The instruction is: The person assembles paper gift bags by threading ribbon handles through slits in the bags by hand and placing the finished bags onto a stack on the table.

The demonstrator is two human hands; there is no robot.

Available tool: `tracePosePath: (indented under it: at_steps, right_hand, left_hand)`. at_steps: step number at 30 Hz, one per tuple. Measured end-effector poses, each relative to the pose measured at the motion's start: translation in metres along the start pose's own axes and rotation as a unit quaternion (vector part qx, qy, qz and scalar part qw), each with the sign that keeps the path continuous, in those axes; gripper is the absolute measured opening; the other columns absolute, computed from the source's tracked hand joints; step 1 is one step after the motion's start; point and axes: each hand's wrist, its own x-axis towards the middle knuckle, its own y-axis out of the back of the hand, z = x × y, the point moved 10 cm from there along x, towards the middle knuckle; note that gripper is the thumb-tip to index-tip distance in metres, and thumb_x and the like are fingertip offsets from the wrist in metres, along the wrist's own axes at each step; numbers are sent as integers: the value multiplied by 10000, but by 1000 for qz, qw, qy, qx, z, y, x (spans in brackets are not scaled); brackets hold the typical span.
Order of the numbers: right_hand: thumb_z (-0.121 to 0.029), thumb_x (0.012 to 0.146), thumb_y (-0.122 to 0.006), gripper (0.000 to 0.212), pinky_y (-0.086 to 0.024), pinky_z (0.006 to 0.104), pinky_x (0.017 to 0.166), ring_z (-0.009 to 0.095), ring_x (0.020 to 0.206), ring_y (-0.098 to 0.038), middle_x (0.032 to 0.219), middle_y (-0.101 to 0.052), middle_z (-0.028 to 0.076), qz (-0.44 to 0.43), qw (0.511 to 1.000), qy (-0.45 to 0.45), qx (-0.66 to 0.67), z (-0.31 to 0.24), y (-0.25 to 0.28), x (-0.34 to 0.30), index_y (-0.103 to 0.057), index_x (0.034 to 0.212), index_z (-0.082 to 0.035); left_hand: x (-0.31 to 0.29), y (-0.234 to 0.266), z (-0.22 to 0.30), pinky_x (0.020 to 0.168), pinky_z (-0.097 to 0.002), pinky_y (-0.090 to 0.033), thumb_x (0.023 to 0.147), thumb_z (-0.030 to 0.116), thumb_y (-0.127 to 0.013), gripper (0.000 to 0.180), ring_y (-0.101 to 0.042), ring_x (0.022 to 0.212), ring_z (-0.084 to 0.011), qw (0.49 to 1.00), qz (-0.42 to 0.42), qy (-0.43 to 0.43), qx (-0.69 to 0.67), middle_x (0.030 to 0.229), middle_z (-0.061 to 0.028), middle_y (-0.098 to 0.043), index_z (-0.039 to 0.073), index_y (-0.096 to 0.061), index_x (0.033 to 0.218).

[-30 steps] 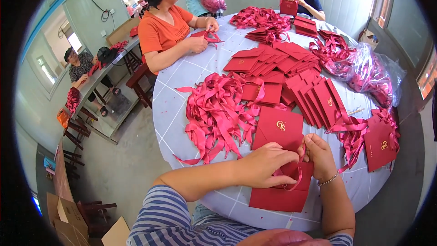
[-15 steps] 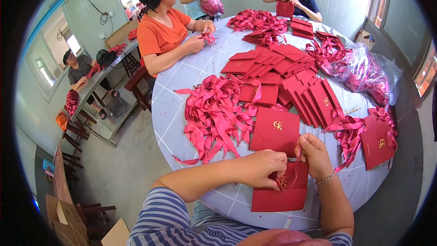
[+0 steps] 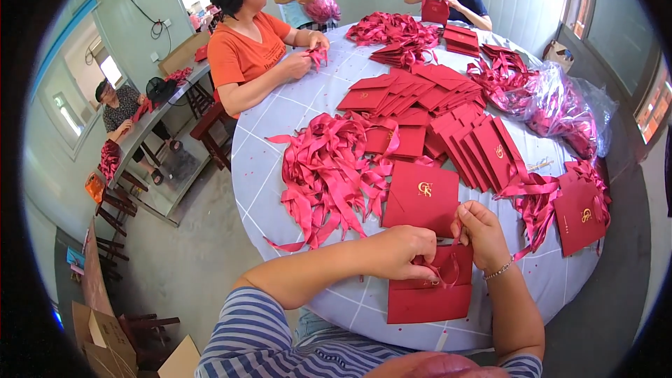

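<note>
A small red paper gift bag (image 3: 428, 306) with a gold emblem lies flat on the table in front of me. A thin red ribbon (image 3: 456, 268) curves in a loop over its upper part. My right hand (image 3: 483, 236), with a bracelet at the wrist, pinches the ribbon above the bag's upper right corner. Over the bag's upper left part, my left hand (image 3: 408, 252) is closed, its thumb and forefinger pinched at the ribbon; the exact grip is partly hidden. Just beyond my hands lies another red bag (image 3: 422, 197) with a gold emblem.
A heap of loose red ribbons (image 3: 329, 178) lies to the left. Stacked red bags (image 3: 469, 145) fill the table's middle, and a clear plastic sack of ribbons (image 3: 563, 108) stands at right. Across the round table (image 3: 269, 206) sit co-workers, one in an orange shirt (image 3: 245, 56).
My left hand has lifted slightly away from the bag's emblem, and the ribbon loop stands a little wider. My right hand keeps its pinch nearly in place.
</note>
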Motion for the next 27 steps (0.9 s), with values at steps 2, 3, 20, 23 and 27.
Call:
tracePosePath:
  at_steps: [2, 3, 20, 23, 27]
  right_hand:
    - [-179, 1016, -499, 169, -336, 189, 490, 56, 518, -441, 673, -582, 16, 1, 1000, -2, 4, 2, 1, 1, -571, 890, -93]
    - [-179, 1016, -499, 169, -335, 189, 489, 57, 515, -440, 671, -582, 17, 2, 1000, -4, 7, 3, 2, 2, -570, 890, -93]
    - [-164, 1015, -499, 153, -341, 197, 488, 61, 525, -462, 675, -589, 21, -11, 1000, -5, 5, 3, 0, 1, -564, 904, -82]
    - [-166, 1015, -501, 153, -343, 198, 488, 60, 524, -462, 674, -589, 21, -13, 1000, -5, 8, 3, 0, 1, -564, 903, -83]
    - [-168, 1015, -506, 150, -345, 196, 489, 60, 525, -462, 675, -589, 20, -16, 1000, -4, 5, 3, 1, 2, -565, 905, -84]
  left_hand:
    - [0, 0, -1, 627, -365, -474, 803, 215, -768, 271, -597, 738, -280, 1000, 2, -2, 5, 862, -107, -571, 18, -584, 774]
    - [1, 0, 0, 627, -365, -474, 807, 220, -765, 275, -596, 738, -280, 1000, 4, -4, 6, 855, -108, -569, 18, -582, 771]
    - [1, -3, -2, 641, -376, -472, 816, 255, -763, 361, -593, 751, -294, 1000, -8, 11, 13, 841, -116, -562, 28, -514, 684]
    - [1, 3, 3, 590, -403, -443, 784, 294, -782, 412, -558, 667, -314, 999, 32, -19, 1, 739, -124, -527, 28, -498, 646]
    - [2, 3, 2, 591, -400, -443, 786, 313, -781, 441, -561, 667, -308, 1000, 27, -9, 6, 738, -124, -529, 26, -491, 620]
